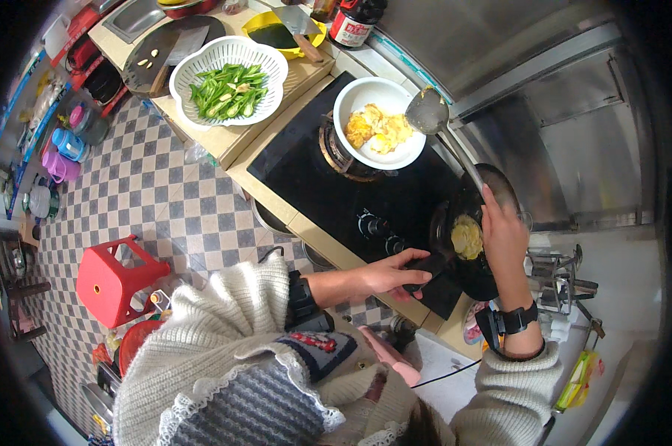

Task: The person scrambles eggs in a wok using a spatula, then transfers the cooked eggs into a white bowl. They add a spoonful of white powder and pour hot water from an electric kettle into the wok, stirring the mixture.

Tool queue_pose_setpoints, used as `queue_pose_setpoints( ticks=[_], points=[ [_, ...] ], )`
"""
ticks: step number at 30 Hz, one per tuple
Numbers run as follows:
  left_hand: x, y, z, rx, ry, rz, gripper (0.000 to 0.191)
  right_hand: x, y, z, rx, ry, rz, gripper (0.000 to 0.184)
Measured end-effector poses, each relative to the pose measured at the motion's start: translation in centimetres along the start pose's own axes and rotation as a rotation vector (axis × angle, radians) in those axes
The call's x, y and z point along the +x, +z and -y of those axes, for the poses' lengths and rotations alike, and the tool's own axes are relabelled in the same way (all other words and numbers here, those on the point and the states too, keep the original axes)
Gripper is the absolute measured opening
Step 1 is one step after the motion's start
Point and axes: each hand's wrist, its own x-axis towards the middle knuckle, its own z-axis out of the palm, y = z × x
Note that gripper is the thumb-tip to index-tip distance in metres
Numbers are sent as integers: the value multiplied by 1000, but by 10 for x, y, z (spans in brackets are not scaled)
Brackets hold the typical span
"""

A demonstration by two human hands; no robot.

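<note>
My left hand (397, 276) grips the black handle (429, 270) of a dark frying pan (481, 279). Inside the pan lies a pale yellow piece of egg (467, 238). My right hand (503, 234) holds a metal spatula (428, 111) by its long handle, the blade pointing away from me with bits of food on its tip. Close by the blade, a white bowl (351, 92) with fried eggs (378, 129) rests over the far burner (336, 150). Part of the pan is hidden behind my right hand and forearm.
A white plastic colander (182, 92) of sliced green peppers (230, 92) stands on the far-left counter. Beside it are a cleaver (185, 47) and garlic on a round board (141, 72), plus a yellow bowl (252, 22) with another cleaver across it. A red stool (104, 284) stands on the floor.
</note>
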Motion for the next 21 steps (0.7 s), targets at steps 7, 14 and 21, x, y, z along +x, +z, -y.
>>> queue_pose_setpoints(
  ticks=[7,14,21],
  points=[
    [0,2,0,-23,-6,-49,67,-19,-5,1,335,153,17,34],
    [-2,0,2,22,-13,-64,72,-62,-12,-34,1353,883,289,32],
    [-7,9,-10,98,-21,-94,71,-176,-52,-93,1232,1197,270,34]
  ],
)
